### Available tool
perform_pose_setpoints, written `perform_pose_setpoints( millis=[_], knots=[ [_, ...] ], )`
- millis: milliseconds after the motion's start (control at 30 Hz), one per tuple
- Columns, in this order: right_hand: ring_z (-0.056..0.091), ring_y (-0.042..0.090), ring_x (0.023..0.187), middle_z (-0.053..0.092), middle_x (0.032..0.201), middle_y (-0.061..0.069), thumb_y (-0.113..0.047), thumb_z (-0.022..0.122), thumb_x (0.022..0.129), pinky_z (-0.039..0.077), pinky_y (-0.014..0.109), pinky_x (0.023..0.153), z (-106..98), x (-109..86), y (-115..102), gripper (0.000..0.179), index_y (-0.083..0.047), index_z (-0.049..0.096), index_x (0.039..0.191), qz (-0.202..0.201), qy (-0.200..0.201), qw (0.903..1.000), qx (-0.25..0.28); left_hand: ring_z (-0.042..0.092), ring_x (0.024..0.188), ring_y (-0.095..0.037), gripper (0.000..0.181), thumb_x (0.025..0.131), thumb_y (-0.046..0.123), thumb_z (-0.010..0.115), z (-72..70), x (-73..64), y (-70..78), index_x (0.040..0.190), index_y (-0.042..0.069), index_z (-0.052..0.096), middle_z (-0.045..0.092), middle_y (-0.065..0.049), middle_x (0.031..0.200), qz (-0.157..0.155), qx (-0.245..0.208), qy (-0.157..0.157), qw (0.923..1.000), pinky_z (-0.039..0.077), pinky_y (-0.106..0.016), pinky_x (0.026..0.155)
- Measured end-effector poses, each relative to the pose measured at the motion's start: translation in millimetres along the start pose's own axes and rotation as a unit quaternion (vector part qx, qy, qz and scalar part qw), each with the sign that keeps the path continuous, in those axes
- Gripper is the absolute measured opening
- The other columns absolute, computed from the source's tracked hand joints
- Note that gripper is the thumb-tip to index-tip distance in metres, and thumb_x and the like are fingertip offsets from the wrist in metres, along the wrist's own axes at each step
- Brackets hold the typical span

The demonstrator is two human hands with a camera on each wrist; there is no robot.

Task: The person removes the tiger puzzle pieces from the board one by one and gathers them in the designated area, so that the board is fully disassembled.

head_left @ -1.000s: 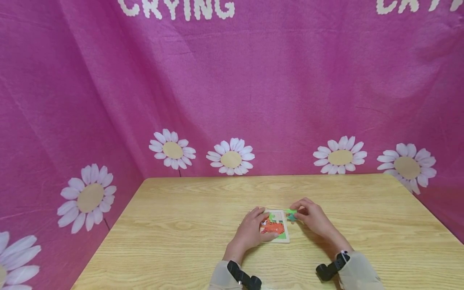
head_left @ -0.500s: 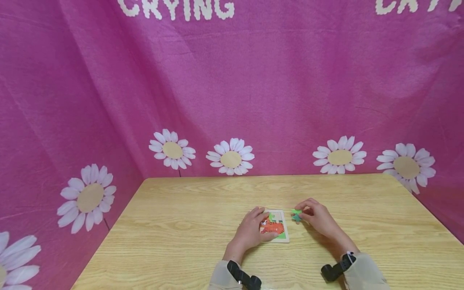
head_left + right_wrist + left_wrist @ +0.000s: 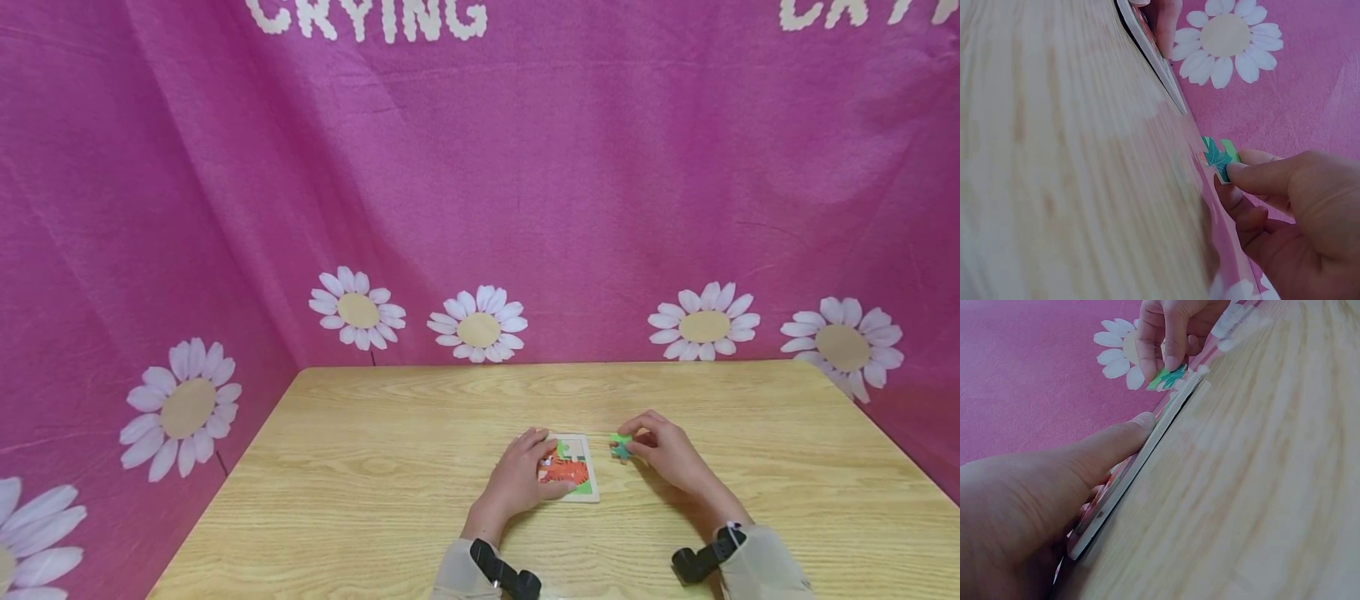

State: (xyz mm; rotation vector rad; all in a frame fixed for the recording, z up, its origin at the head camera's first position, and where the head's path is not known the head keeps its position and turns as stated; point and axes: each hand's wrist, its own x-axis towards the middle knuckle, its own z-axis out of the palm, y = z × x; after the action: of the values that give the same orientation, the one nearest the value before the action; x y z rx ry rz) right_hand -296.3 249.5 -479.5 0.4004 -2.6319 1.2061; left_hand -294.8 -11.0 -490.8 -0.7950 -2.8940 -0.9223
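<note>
A small square jigsaw puzzle (image 3: pixel 568 472) in a pale frame lies on the table, showing an orange striped animal on green. A bare, pale patch shows in its upper right corner. My left hand (image 3: pixel 516 477) grips the puzzle from the left, thumb along the near side, fingers over the far left; it hides the left part. To the right of the frame, my right hand (image 3: pixel 670 456) pinches a green puzzle piece (image 3: pixel 620 447) between thumb and fingers. In the right wrist view, the puzzle piece (image 3: pixel 1217 160) shows a teal leaf and is held above the table.
The wood-grain table (image 3: pixel 375 467) runs back to a pink curtain (image 3: pixel 570 200) with white daisies, which also hangs along the left side. Black wrist cameras are strapped over the light sleeves (image 3: pixel 761 562).
My right hand has drawn the puzzle piece a short way to the right, away from the frame. My left hand and the puzzle have stayed in place.
</note>
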Motion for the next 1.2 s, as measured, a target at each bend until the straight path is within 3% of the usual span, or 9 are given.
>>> perform_pose_setpoints(
  millis=[400, 600, 867, 1200],
  knots=[
    [0.058, 0.019, 0.082, 0.059, 0.098, 0.009, 0.011, 0.066, 0.087, 0.046, 0.022, 0.063, -1.3, -1.7, 4.8, 0.018, 0.0, 0.068, 0.1, 0.011, -0.001, 0.9999, 0.007, 0.03, 0.143, -0.025, 0.071, 0.084, 0.047, 0.075, -1.1, -2.1, -0.1, 0.141, 0.011, 0.054, 0.042, -0.006, 0.151, -0.014, -0.008, -0.005, 0.9998, 0.031, -0.046, 0.113],
    [0.06, 0.019, 0.083, 0.059, 0.096, 0.008, 0.012, 0.067, 0.085, 0.048, 0.022, 0.066, -1.5, -2.3, 4.8, 0.018, 0.001, 0.068, 0.099, -0.004, 0.004, 1.0, -0.002, 0.03, 0.143, -0.025, 0.072, 0.083, 0.047, 0.076, -0.9, -2.4, 0.0, 0.141, 0.011, 0.055, 0.042, -0.005, 0.151, -0.019, -0.01, -0.003, 0.9998, 0.031, -0.047, 0.113],
    [0.062, 0.025, 0.089, 0.06, 0.096, 0.009, 0.013, 0.067, 0.084, 0.053, 0.027, 0.073, -1.7, -2.0, 4.0, 0.018, 0.002, 0.068, 0.098, -0.005, 0.004, 0.9999, -0.014, 0.03, 0.143, -0.025, 0.072, 0.083, 0.048, 0.075, -0.6, -2.4, -0.6, 0.141, 0.011, 0.054, 0.042, -0.006, 0.151, -0.013, -0.009, -0.003, 0.9999, 0.03, -0.046, 0.114],
    [0.055, 0.019, 0.084, 0.059, 0.093, 0.006, 0.012, 0.066, 0.086, 0.049, 0.026, 0.071, -2.3, 0.3, 8.5, 0.017, 0.0, 0.069, 0.099, 0.0, -0.009, 0.9992, -0.038, 0.031, 0.143, -0.025, 0.071, 0.084, 0.047, 0.075, -0.4, -0.8, -0.5, 0.14, 0.01, 0.055, 0.044, -0.007, 0.15, 0.0, -0.006, 0.0, 1.0, 0.029, -0.044, 0.114]
  ],
)
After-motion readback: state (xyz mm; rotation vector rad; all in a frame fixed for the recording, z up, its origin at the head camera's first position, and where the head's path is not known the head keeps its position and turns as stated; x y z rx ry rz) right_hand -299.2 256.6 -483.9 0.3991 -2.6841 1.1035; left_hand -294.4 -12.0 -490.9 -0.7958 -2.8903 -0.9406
